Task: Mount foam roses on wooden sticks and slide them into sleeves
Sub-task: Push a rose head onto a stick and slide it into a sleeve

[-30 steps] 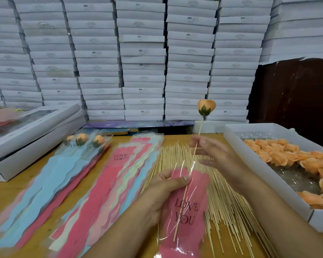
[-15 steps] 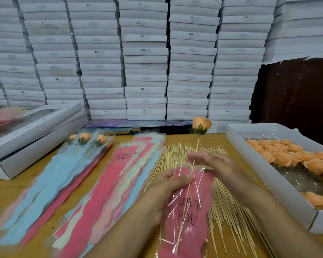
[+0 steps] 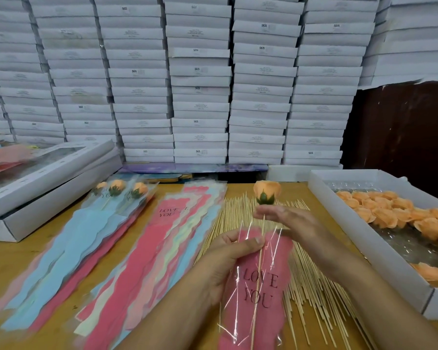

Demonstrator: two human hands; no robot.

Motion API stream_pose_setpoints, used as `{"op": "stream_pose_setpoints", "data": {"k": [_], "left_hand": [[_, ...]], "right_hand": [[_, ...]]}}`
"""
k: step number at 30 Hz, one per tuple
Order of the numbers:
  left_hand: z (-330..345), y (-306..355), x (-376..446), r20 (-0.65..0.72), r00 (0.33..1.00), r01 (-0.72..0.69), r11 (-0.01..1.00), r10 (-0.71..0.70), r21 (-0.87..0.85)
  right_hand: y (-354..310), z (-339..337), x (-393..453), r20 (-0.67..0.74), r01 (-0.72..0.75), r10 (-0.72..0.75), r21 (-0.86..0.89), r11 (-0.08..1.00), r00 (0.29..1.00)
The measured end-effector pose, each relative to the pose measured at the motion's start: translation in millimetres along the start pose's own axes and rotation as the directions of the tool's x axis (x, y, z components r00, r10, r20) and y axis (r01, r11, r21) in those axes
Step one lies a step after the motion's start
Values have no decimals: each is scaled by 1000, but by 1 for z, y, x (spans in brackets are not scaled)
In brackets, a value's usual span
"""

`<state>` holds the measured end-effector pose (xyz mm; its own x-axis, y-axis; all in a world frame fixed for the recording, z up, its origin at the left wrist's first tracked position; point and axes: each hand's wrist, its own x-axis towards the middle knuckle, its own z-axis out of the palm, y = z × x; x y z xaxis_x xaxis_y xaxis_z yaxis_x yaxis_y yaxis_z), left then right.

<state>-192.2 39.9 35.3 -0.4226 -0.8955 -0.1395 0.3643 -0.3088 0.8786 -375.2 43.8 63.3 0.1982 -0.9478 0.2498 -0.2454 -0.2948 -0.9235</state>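
Just one cam here, strapped to the person's head, wide-angle, looking forward and down over the tabletop (image 3: 18, 263). It sits close above both forearms and faces the stacked white boxes (image 3: 200, 79) along the back.

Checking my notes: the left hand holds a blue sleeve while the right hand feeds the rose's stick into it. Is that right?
Not quite. In the head view the sleeve held by the left hand is pink, not blue. The right hand does feed the rose on its stick into it.
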Motion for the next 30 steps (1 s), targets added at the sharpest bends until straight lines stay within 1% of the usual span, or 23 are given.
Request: {"op": "stream_pose_setpoints", "data": {"k": [2,3,5,7,8,9,11,14,16,19,24,27,30], "left_hand": [[0,1,-1,-8,1000,-12,1000,12,25],[0,1,-1,-17,1000,-14,1000,15,27],[0,2,-1,-34,999,-18,1000,19,24],[0,1,-1,-36,999,-18,1000,19,16],[0,1,-1,-27,999,-18,1000,19,14],[0,0,-1,-15,1000,-16,1000,16,18],[1,-1,-2,12,1000,-7,999,6,35],[1,0,-3,41,999,-4,999,2,45],[1,0,-2,44,999,-15,1000,14,26],[1,1,-2,46,999,-20,1000,20,12],[-1,1,0,30,999,-18,999,17,37],[-2,0,2,2,1000,-30,998,30,55],[-3,-1,4,3,1000,-30,999,29,30]], "right_hand": [[2,2,-2,-6,28,-28,-6,1000,1000],[2,2,-1,-45,52,-52,3,999,998],[-1,1,3,-221,92,-81,39,995,972],[-5,-3,11,-406,77,-38,80,994,913],[-7,-6,16,-458,62,-21,76,995,889],[-9,-9,20,-474,50,-14,63,997,881],[-14,-12,26,-429,47,-25,40,998,903],[-16,-13,26,-306,48,-46,-2,999,951],[-14,-10,23,-254,69,-76,-37,997,964],[-8,-4,19,-196,67,-77,-62,996,978],[-3,-3,15,-193,34,-40,-37,999,980],[-3,-1,14,-167,8,-19,-62,998,986],[-3,1,13,-139,-31,18,-94,995,990]]}}
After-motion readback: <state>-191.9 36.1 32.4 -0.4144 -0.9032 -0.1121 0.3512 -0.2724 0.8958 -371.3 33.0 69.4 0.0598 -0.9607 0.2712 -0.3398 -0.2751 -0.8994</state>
